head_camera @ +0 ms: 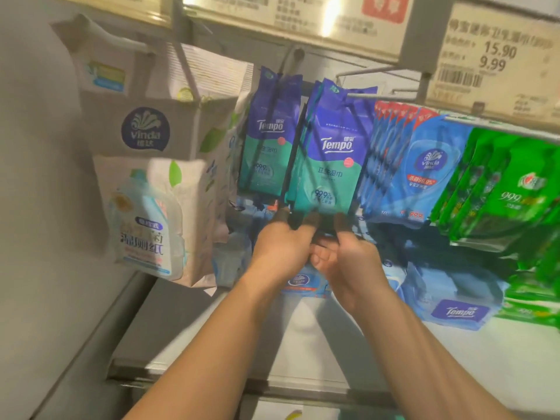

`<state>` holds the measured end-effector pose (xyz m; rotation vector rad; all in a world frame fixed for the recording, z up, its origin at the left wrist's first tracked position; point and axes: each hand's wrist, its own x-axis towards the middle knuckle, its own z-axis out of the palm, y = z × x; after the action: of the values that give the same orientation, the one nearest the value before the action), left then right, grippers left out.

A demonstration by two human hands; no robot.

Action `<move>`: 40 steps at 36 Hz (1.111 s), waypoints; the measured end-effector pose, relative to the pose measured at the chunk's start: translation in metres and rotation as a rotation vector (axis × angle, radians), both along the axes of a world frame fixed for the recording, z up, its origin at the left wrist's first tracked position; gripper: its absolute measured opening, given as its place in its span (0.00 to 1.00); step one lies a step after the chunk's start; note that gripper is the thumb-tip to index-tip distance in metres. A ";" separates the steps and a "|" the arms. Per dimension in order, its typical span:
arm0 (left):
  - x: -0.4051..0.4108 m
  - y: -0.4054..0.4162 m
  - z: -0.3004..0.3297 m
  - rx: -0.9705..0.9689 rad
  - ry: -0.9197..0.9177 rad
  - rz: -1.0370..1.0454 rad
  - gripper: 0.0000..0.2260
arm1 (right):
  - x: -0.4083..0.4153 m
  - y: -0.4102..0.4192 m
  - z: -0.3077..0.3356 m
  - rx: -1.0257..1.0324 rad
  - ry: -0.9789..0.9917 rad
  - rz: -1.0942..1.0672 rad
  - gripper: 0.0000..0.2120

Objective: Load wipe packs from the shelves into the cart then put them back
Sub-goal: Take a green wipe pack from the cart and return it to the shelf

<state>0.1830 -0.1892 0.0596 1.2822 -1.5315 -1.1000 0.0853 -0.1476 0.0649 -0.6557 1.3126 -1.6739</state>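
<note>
Purple and teal Tempo wipe packs [328, 159] hang in a row on a metal hook at the middle of the shelf. A second row of the same packs [266, 137] hangs just to their left. My left hand [281, 250] and my right hand [348, 256] are both raised under the bottom edge of the front pack. Their fingertips pinch that lower edge from either side. No cart is in view.
White Vinda bags [151, 165] hang at the left. Blue Vinda packs [406, 165] and green packs [500, 189] hang to the right. Blue Tempo bundles [454, 301] lie on the white shelf [303, 328] below. Price tags [497, 59] and hook rods [378, 97] jut out overhead.
</note>
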 end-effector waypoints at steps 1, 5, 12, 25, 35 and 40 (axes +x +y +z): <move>0.001 0.002 -0.002 -0.012 0.000 0.002 0.28 | -0.004 0.002 -0.002 0.015 0.003 0.013 0.19; 0.005 0.011 -0.007 -0.070 -0.009 0.039 0.16 | -0.014 0.016 -0.004 0.068 0.002 0.027 0.10; 0.020 0.044 -0.023 -0.111 -0.037 -0.018 0.22 | -0.022 0.048 -0.017 0.143 0.131 0.060 0.09; 0.035 0.150 -0.040 -0.196 -0.482 0.090 0.38 | -0.041 0.134 -0.036 0.306 0.954 0.235 0.26; 0.026 0.250 -0.060 -0.246 -0.718 0.197 0.44 | -0.059 0.222 -0.054 0.275 1.530 0.434 0.28; 0.038 0.300 -0.074 -0.131 -0.782 0.247 0.40 | -0.056 0.247 -0.066 0.283 1.564 0.512 0.31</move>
<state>0.2211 0.1107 -0.0142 1.8672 -1.8760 -0.3237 0.0292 0.0994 -0.0015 -2.0803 2.0108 -0.2998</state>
